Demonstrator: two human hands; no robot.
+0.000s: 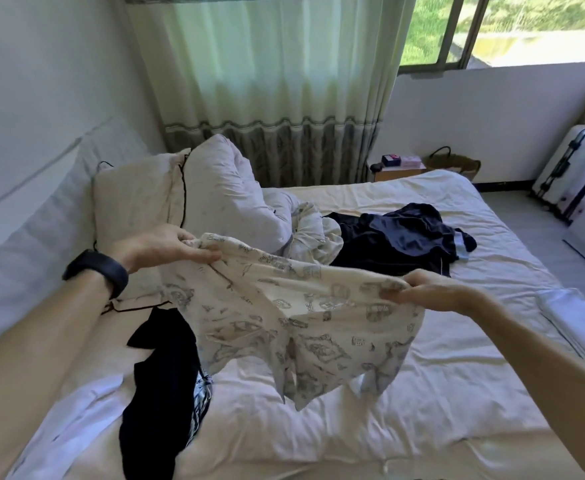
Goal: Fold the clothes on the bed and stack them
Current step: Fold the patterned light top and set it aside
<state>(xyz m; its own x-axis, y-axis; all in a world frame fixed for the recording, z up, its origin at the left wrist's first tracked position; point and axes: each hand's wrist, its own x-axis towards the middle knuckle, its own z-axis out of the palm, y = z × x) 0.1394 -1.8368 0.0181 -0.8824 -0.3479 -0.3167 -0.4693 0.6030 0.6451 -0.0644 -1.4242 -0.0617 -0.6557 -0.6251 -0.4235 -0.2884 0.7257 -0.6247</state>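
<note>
A printed shirt (pixel 301 317) is held above the white bed (pixel 422 393), pinched by the left hand (pixel 166 245) and right hand (pixel 436 289), while dark clothes (pixel 398 240) are seen beyond it and pillows (pixel 135 195) near the curtain (pixel 267 81).

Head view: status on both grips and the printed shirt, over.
Both busy: left grip and right grip each pinch the printed shirt, held spread above the bed. Not folded yet. On the sheet: black garment at left, dark heap beyond.
</note>
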